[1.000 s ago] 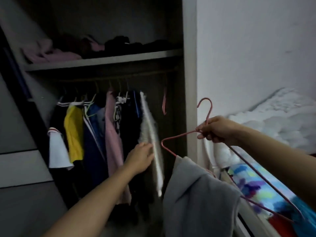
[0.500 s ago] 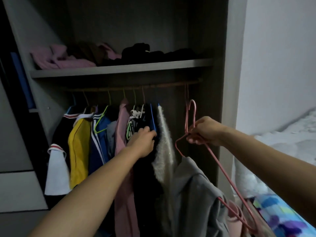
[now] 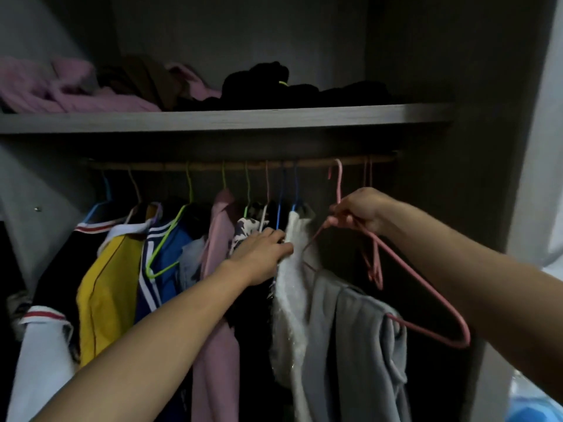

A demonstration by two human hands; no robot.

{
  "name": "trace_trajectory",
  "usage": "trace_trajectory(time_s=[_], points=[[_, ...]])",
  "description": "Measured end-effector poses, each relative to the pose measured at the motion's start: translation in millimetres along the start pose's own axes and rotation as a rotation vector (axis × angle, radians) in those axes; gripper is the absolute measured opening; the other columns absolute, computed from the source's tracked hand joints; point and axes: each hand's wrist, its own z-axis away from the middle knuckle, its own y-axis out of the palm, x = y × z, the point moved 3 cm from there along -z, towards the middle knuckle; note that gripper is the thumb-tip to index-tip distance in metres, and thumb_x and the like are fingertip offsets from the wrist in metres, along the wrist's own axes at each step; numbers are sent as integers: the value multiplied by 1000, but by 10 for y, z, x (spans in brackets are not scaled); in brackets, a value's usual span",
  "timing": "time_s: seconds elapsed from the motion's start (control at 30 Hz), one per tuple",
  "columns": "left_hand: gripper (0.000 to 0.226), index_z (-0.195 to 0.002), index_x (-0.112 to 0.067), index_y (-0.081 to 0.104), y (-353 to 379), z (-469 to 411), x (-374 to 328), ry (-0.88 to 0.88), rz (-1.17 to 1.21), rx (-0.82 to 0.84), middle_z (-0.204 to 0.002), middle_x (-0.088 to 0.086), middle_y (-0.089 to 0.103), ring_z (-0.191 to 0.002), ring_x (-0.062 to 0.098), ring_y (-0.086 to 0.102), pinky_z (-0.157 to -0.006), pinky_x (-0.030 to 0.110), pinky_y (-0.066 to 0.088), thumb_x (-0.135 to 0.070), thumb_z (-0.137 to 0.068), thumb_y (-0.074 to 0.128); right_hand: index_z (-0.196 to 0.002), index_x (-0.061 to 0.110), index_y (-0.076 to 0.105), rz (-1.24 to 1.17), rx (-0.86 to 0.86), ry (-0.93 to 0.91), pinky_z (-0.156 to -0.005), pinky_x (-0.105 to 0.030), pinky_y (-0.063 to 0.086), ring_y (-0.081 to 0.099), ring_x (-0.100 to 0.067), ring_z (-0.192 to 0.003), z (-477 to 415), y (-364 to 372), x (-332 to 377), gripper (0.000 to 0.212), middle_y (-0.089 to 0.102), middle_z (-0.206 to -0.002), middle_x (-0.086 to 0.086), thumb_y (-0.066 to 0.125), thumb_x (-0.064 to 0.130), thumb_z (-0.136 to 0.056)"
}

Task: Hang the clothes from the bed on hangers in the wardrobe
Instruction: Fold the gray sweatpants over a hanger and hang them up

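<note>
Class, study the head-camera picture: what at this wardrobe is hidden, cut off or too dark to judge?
- Head view: whether the pink hanger hooks the rail; dimness blurs the hook's top.
- Left hand: fingertips buried between hung clothes.
- Grey garment: lower part cut off by the bottom edge.
- Black heap on the shelf: too dark to identify.

Two arms in view, both bare skin, nothing worn on the visible parts.
- The left forearm (image 3: 158,339) runs from the lower left of the frame toward centre and is uncovered from the frame edge to the wrist.
- The left hand (image 3: 262,251), at centre, is bare.
- The right forearm (image 3: 475,287) comes in from the right edge, also uncovered to the wrist.
- The right hand (image 3: 362,211), right of centre, is bare.

Light is dim, so nail and finger detail cannot be told.
</note>
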Motion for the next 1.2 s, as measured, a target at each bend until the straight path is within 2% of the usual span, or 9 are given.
trace_trajectory(time_s=[0.1, 0.2, 0.27, 0.47, 0.6, 0.8, 0.97, 1.1, 1.2], points=[[29, -120, -27, 56, 15, -15, 256, 31, 51, -28, -119, 2, 53, -112, 24, 47, -88, 36, 34, -23, -95, 43, -74, -1, 49, 48, -107, -35, -27, -15, 34, 57, -12, -33, -356, 56, 200, 24, 57, -68, -22, 42, -9, -95], [30, -119, -25, 59, 9, -20, 405, 62, 112, -16, -116, 1, 56, -109, 25, 54, -90, 39, 39, -20, -94, 42, -67, 2, 48, 75, -202, -58, -28, -14, 37, 52, -9, -27, -611, 103, 361, 31, 54, -38, -7, 43, -8, -96], [30, -117, -25, 61, 34, -29, 546, 91, 137, -15, -116, 0, 58, -107, 25, 57, -90, 40, 40, -20, -92, 43, -68, 2, 46, 75, -236, -68, -27, -14, 35, 51, -9, -25, -801, 176, 450, 33, 51, -31, -2, 36, -12, -96], [35, -118, -31, 63, 53, -54, 759, 180, 198, -75, -115, -6, 61, -106, 21, 58, -80, 33, 37, -21, -89, 46, -74, 7, 51, 50, -279, -58, -35, -15, 41, 53, -7, -30, -1333, 318, 372, 34, 58, -39, 1, 34, -6, -99], [36, -117, -32, 65, 75, -94, 803, 211, 232, -84, -113, -6, 62, -103, 22, 58, -71, 30, 29, -21, -88, 47, -78, 3, 54, 73, -299, -49, -37, -21, 46, 52, -11, -33, -1432, 399, 100, 27, 57, -67, -13, 38, -10, -96], [35, -115, -30, 66, 114, -164, 754, 235, 257, -64, -114, -5, 62, -105, 22, 59, -82, 34, 41, -22, -88, 47, -89, -5, 60, 178, -278, -14, -36, -22, 49, 63, -17, -40, -1248, 347, -77, 21, 65, -62, -14, 42, 2, -98], [36, -119, -21, 57, 97, -250, 658, 123, 253, -240, -112, 4, 54, -98, 32, 60, -72, 43, 50, -22, -85, 46, -91, 12, 67, 817, -735, -200, -76, -43, 57, 68, -32, -85, -705, -302, 119, 16, 70, -92, -12, 64, 27, -89], [34, -117, -17, 60, -87, -374, 443, 13, 306, -426, -107, 8, 56, -91, 33, 61, -67, 42, 50, -24, -86, 46, -89, 19, 69, 1121, -613, -189, -71, -35, 54, 66, -29, -83, -374, -436, -29, 22, 67, -87, -6, 69, 40, -82], [31, -121, -19, 58, -227, -427, 131, -3, 393, -415, -113, 4, 54, -100, 28, 58, -75, 39, 45, -24, -92, 49, -101, 18, 62, 1333, -496, -93, -68, -32, 50, 64, -26, -87, -331, -408, -272, 29, 63, -95, -5, 71, 37, -81]])
